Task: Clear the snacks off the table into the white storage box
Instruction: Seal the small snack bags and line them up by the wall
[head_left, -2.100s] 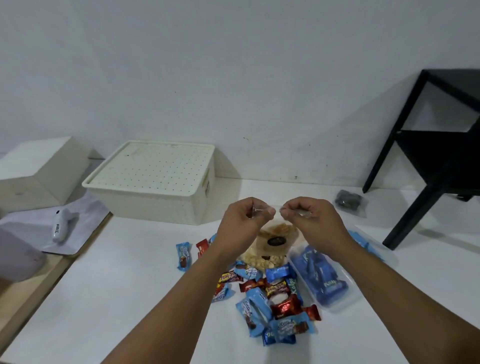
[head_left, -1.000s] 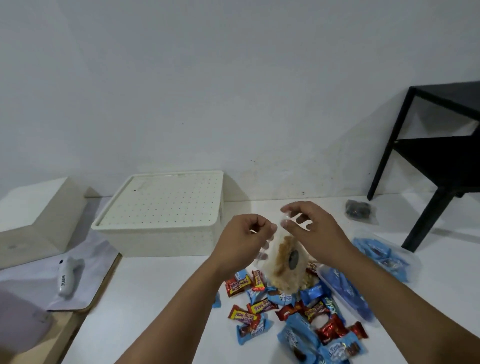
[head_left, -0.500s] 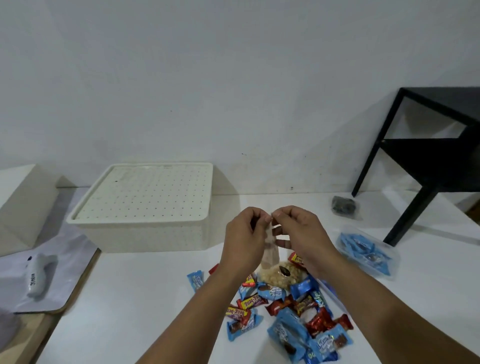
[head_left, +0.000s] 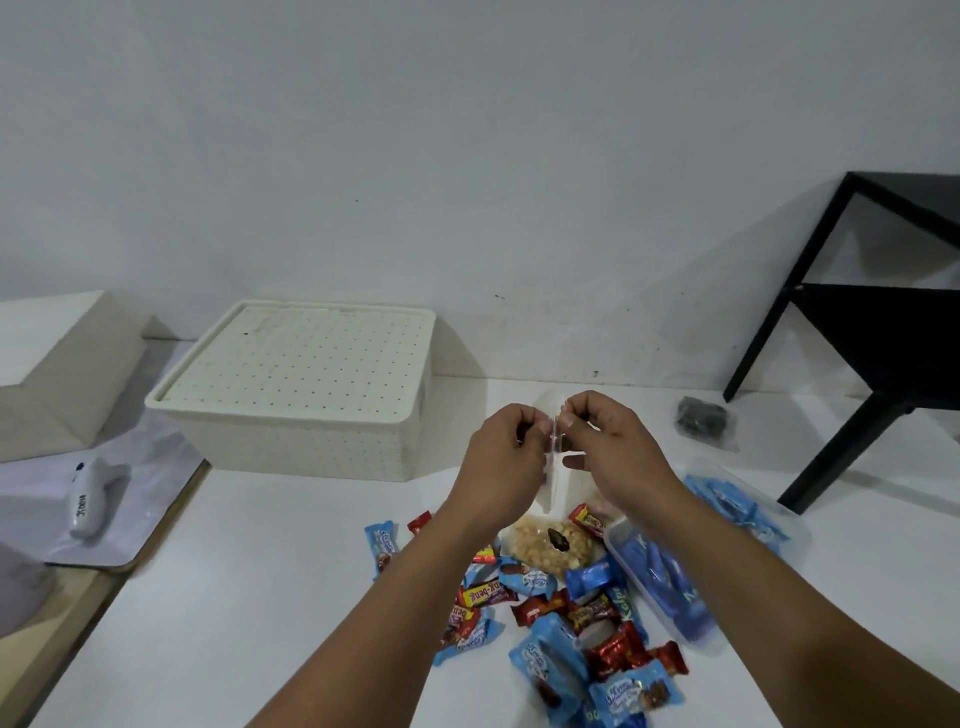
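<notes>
Plain white wall (head_left: 467, 156) behind, kinda scuffed near the bottom. White tabletop (head_left: 260, 597) in dim, flat light, with a black metal-frame stand (head_left: 852, 332) off right.

Clear snack bag (head_left: 551, 525) now twisted narrow, hands closer together.

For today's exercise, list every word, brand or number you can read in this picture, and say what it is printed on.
"Kalpa": on a blue wrapper in the snack pile.
"beng-beng", seen upside down: on a red and yellow wrapper.
Dark lettering on the white handheld device: too blurred to read.
Script on the other blue wrappers: too small to read.
</notes>
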